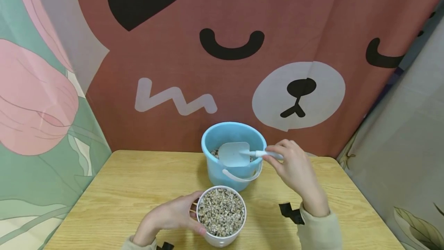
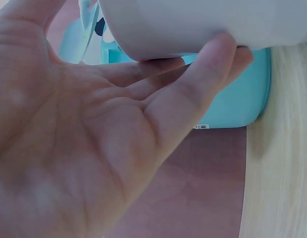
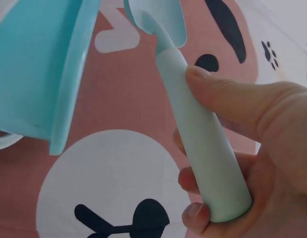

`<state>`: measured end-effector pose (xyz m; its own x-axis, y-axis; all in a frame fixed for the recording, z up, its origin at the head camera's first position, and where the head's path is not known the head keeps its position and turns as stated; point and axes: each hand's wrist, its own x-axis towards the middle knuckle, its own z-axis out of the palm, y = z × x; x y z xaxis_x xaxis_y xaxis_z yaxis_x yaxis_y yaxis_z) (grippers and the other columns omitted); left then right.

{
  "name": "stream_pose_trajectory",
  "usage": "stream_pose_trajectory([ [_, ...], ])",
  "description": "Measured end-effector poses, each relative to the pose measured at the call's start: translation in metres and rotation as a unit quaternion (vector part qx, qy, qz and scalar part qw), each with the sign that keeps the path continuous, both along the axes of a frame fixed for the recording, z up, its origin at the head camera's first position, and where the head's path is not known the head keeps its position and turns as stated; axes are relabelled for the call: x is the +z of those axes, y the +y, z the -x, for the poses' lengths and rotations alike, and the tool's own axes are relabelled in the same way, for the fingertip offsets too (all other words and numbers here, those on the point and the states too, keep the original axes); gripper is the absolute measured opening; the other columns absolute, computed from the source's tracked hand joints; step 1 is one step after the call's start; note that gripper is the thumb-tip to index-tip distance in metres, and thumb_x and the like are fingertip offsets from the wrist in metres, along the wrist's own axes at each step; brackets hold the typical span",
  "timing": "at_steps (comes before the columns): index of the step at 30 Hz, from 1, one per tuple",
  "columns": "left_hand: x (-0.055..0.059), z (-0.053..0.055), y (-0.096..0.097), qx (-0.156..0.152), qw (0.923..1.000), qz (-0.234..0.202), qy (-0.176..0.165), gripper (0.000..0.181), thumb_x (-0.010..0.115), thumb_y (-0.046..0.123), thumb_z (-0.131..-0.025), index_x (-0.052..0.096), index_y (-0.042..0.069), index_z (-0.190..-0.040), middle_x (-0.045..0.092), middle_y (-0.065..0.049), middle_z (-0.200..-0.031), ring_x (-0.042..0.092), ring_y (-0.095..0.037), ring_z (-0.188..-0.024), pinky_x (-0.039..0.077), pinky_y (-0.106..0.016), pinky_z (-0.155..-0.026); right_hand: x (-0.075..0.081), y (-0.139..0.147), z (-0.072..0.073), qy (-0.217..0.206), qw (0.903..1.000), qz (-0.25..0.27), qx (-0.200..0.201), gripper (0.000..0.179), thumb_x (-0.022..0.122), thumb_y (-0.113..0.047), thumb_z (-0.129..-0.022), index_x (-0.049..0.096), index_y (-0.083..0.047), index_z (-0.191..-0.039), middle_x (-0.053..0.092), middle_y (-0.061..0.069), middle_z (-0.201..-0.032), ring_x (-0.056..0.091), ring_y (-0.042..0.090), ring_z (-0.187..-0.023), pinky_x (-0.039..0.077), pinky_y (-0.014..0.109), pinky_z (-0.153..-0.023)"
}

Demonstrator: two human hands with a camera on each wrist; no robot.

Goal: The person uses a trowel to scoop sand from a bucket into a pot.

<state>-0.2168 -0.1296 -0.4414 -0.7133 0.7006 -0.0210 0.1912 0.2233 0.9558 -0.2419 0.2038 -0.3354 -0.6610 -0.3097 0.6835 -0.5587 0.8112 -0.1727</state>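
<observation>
A white pot (image 1: 219,241) filled close to its rim with speckled beige-and-grey granules (image 1: 222,212) stands upright at the front of the table. My left hand (image 1: 177,213) holds its left side, thumb in front and fingers behind; in the left wrist view, fingers (image 2: 213,69) curve against the white wall. Behind the pot is a light blue bucket (image 1: 222,173) with more granules low inside. My right hand (image 1: 295,169) grips the pale handle (image 3: 198,129) of a small toy shovel, whose light blue blade (image 1: 233,153) is over the bucket's mouth. No granules show on the blade.
The bucket's white carrying handle (image 1: 243,178) hangs down its front. Everything stands on a light wooden table (image 1: 149,176). A curtain (image 1: 166,134) with a brown bear print hangs right behind the table, and further printed cloths hang at both sides.
</observation>
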Motion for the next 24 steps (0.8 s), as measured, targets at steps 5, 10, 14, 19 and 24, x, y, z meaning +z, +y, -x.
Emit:
stream_pose_trajectory([
  [5, 0.0, -0.001, 0.0, 0.002, 1.0, 0.002, 0.009, 0.087, 0.087, 0.011, -0.073, 0.038, -0.003, -0.143, 0.059, -0.006, -0.12, 0.061, -0.016, -0.103, 0.052, -0.028, -0.086, 0.017, 0.0, 0.023, -0.039, 0.9985, -0.031, -0.022, 0.017, 0.081, -0.021, -0.082, 0.077, -0.011, -0.095, 0.063, 0.002, -0.087, 0.053, 0.02, -0.076, 0.046, 0.036, -0.056],
  [10, 0.0, -0.001, 0.0, 0.0, 0.9999, -0.01, 0.005, 0.086, 0.086, 0.009, -0.073, 0.037, -0.004, -0.143, 0.058, -0.008, -0.121, 0.061, -0.017, -0.104, 0.052, -0.029, -0.087, 0.022, -0.004, 0.057, -0.077, 0.9936, -0.077, -0.03, 0.019, 0.079, -0.023, -0.084, 0.077, -0.01, -0.099, 0.066, 0.005, -0.09, 0.058, 0.024, -0.079, 0.05, 0.04, -0.056],
  [14, 0.0, -0.001, 0.0, -0.007, 0.9997, -0.023, 0.003, 0.086, 0.085, 0.008, -0.074, 0.035, -0.006, -0.143, 0.057, -0.011, -0.122, 0.06, -0.021, -0.105, 0.052, -0.031, -0.088, 0.016, -0.011, 0.084, -0.115, 0.9855, -0.118, -0.039, 0.021, 0.076, -0.026, -0.087, 0.077, -0.01, -0.101, 0.068, 0.006, -0.095, 0.063, 0.025, -0.082, 0.053, 0.041, -0.061],
  [19, 0.001, -0.002, 0.001, -0.008, 0.9995, -0.029, -0.002, 0.087, 0.085, 0.008, -0.074, 0.034, -0.006, -0.144, 0.057, -0.011, -0.123, 0.06, -0.022, -0.107, 0.052, -0.033, -0.089, 0.011, -0.022, 0.107, -0.154, 0.9714, -0.171, -0.056, 0.018, 0.075, -0.024, -0.088, 0.077, -0.01, -0.099, 0.07, 0.004, -0.092, 0.062, 0.022, -0.075, 0.05, 0.036, -0.057],
  [24, 0.002, -0.002, 0.002, -0.006, 0.9997, -0.023, -0.005, 0.086, 0.085, 0.005, -0.074, 0.035, -0.006, -0.143, 0.057, -0.011, -0.121, 0.06, -0.022, -0.105, 0.053, -0.031, -0.087, 0.01, -0.03, 0.117, -0.174, 0.9598, -0.21, -0.068, 0.011, 0.076, -0.023, -0.087, 0.078, -0.014, -0.092, 0.068, -0.002, -0.081, 0.056, 0.016, -0.065, 0.042, 0.032, -0.053],
])
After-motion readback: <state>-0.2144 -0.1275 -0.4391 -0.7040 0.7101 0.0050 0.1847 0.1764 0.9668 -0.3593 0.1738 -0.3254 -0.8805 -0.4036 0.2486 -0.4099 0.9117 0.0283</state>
